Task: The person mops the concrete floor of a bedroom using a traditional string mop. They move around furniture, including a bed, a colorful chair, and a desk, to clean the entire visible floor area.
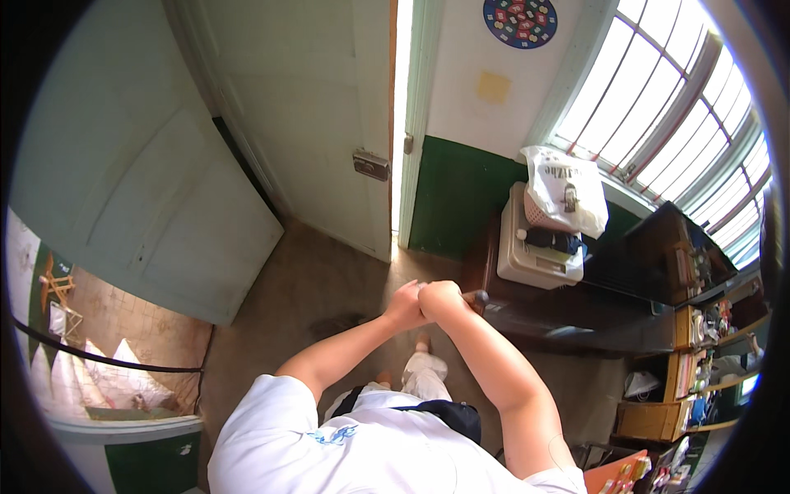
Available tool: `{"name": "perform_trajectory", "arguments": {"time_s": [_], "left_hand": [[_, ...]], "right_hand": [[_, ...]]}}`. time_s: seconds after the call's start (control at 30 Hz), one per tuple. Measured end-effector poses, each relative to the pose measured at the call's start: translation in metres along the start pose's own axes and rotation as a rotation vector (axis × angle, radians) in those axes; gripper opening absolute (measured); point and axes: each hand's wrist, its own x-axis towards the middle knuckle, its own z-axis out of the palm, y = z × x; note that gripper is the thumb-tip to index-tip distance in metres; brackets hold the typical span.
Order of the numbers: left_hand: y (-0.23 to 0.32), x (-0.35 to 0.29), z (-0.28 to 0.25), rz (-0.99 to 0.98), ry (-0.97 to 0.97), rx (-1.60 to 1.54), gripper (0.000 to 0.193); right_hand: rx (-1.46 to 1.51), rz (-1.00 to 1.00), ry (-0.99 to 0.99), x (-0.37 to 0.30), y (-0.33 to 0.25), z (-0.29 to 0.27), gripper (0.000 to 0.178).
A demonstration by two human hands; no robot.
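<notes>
Pale green door [304, 90]: it stands ahead of you, a metal lock [370, 165] near its free edge.
Dark brown handle [477, 298]: its end juts from your right fist, to the right of the door's free edge; the rest is hidden.
Right hand [444, 300]: nearer you than the door, the grip clenched around the handle.
Left hand [403, 306]: set against your right, below the door's edge; fingers curl, though I cannot tell whether this grip also closes on the handle.
Beige box [512, 247]: right of the door, atop a dark cabinet [559, 325], bearing a white plastic bag [576, 193].
Barred window [634, 90]: farther right of the door, bright with daylight.
</notes>
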Motion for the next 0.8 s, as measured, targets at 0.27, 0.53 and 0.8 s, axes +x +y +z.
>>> {"name": "perform_trajectory", "arguments": {"time_s": [0.27, 0.53, 0.8], "left_hand": [[-0.071, 0.160, -0.042, -0.330, 0.065, 0.215, 0.048], [-0.149, 0.264, -0.098, -0.177, -0.174, 0.772, 0.055], [-0.178, 0.290, -0.078, -0.339, -0.251, 1.148, 0.075]], "right_hand": [[0.102, -0.273, 0.842, 0.093, 0.071, -0.136, 0.024], [0.851, -0.513, 1.205, 0.190, 0.158, -0.283, 0.051], [1.302, -0.741, 0.931, 0.246, 0.143, -0.305, 0.046]]}}
